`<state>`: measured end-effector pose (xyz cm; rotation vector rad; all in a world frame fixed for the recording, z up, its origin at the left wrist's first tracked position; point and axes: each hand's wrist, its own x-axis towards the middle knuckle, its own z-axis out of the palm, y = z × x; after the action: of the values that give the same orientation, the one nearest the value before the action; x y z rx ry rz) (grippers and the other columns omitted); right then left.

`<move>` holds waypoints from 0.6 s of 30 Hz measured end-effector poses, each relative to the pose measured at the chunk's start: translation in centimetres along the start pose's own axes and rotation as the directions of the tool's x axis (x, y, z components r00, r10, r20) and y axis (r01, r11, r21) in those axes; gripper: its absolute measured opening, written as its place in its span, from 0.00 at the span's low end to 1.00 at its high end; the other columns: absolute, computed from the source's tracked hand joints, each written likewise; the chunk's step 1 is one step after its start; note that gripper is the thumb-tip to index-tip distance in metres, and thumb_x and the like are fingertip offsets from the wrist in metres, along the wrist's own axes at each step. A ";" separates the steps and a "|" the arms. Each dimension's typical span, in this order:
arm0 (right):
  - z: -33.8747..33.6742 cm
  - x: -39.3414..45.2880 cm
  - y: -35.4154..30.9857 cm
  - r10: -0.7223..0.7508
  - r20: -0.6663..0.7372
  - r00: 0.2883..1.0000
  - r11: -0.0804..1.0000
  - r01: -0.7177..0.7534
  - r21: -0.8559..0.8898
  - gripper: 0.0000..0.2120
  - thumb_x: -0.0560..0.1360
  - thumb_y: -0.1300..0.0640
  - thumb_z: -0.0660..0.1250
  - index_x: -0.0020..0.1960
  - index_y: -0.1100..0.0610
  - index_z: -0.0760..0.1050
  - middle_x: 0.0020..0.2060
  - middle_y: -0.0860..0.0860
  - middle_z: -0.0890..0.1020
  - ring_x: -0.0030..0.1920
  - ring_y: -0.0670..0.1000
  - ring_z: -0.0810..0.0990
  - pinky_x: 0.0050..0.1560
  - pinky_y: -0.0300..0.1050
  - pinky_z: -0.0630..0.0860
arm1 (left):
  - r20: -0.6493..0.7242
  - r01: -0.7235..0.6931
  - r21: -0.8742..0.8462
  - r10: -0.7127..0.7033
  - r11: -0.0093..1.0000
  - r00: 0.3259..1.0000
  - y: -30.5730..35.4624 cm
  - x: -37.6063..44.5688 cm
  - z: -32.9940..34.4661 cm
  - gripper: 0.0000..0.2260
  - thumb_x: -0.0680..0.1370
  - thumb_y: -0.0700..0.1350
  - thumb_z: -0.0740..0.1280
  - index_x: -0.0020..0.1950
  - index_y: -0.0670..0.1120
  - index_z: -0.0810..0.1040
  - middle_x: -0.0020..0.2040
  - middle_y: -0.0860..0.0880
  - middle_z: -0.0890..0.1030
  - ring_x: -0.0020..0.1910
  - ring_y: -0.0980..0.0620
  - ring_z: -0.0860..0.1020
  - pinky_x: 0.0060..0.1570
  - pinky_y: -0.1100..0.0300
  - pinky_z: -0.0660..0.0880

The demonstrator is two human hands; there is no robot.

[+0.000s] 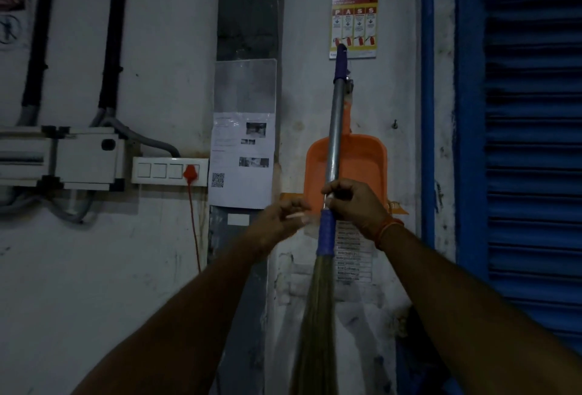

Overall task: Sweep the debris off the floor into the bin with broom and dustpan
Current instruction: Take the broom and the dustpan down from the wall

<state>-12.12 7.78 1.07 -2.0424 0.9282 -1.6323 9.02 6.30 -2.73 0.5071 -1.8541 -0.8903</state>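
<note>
A broom [334,130] stands upright against the white wall, with a metal shaft, purple ends and straw bristles [315,331] hanging below. My right hand [352,202] grips the shaft just above the lower purple collar. Just left of the shaft, my left hand [280,221] hovers with loosely curled fingers and holds nothing. An orange dustpan [365,168] hangs on the wall behind the broom, partly covered by the shaft and my right hand. No bin or floor debris is in view.
A blue shutter door [532,142] fills the right side. Switch plates with a red plug [170,171] and grey electrical boxes [85,158] sit on the left wall. Paper notices [241,158] and a fire-safety poster [354,24] are stuck on the wall.
</note>
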 end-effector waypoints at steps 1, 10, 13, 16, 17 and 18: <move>-0.3 0.4 -0.2 -0.004 -0.008 1.000 1.000 0.004 -0.002 0.11 0.74 0.71 0.67 0.48 0.56 0.80 0.44 0.55 0.81 0.46 0.55 0.81 0.44 0.48 0.81 | 0.053 0.003 0.006 -0.003 1.000 0.999 -0.6 -0.5 0.5 0.11 0.79 0.42 0.68 0.62 0.46 0.77 0.62 0.47 0.80 0.62 0.44 0.78 0.59 0.49 0.77; -2.8 2.8 -3.5 -0.097 -0.079 0.992 0.991 0.088 -0.101 0.10 0.75 0.70 0.66 0.48 0.56 0.80 0.46 0.59 0.81 0.49 0.58 0.81 0.46 0.52 0.83 | 0.136 -0.008 -0.142 0.028 0.990 0.990 -2.6 -0.2 4.2 0.12 0.79 0.35 0.68 0.61 0.44 0.77 0.63 0.39 0.78 0.60 0.42 0.79 0.58 0.48 0.79; -3.1 2.5 -4.5 -0.119 -0.098 0.988 0.983 0.103 -0.155 0.09 0.74 0.70 0.66 0.47 0.57 0.79 0.44 0.55 0.81 0.47 0.54 0.82 0.45 0.46 0.82 | 0.065 -0.066 -0.130 0.074 0.989 0.995 -2.5 0.2 4.9 0.11 0.78 0.31 0.66 0.55 0.45 0.79 0.57 0.45 0.82 0.55 0.51 0.81 0.53 0.57 0.78; -3.6 2.0 -6.0 -0.173 -0.056 0.983 0.764 0.098 -0.638 0.06 0.71 0.63 0.72 0.46 0.55 0.79 0.41 0.47 0.81 0.42 0.45 0.80 0.45 0.39 0.80 | 0.020 -0.097 -0.043 0.098 0.994 0.995 -3.0 0.4 4.7 0.11 0.78 0.31 0.65 0.54 0.45 0.80 0.55 0.48 0.82 0.58 0.49 0.80 0.59 0.54 0.78; -3.7 1.6 -6.7 -0.208 -0.008 0.978 0.589 0.119 -0.800 0.05 0.70 0.58 0.73 0.45 0.53 0.79 0.40 0.46 0.81 0.41 0.45 0.80 0.44 0.39 0.78 | 0.006 -0.102 0.002 0.102 0.995 0.995 -3.3 0.4 4.4 0.11 0.78 0.33 0.65 0.53 0.46 0.80 0.55 0.49 0.82 0.59 0.47 0.79 0.62 0.51 0.76; -3.8 1.2 -7.3 -0.238 0.063 0.969 0.429 0.163 -0.889 0.05 0.70 0.54 0.73 0.44 0.50 0.79 0.40 0.46 0.81 0.41 0.46 0.80 0.42 0.41 0.77 | -0.010 -0.105 0.053 0.106 0.993 0.994 -3.6 0.5 4.0 0.10 0.77 0.35 0.65 0.53 0.48 0.81 0.55 0.49 0.82 0.60 0.46 0.79 0.64 0.47 0.75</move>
<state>-13.69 12.61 7.66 -2.8579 1.9721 -1.4388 5.03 5.06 -6.20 0.4413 -1.8785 -0.7680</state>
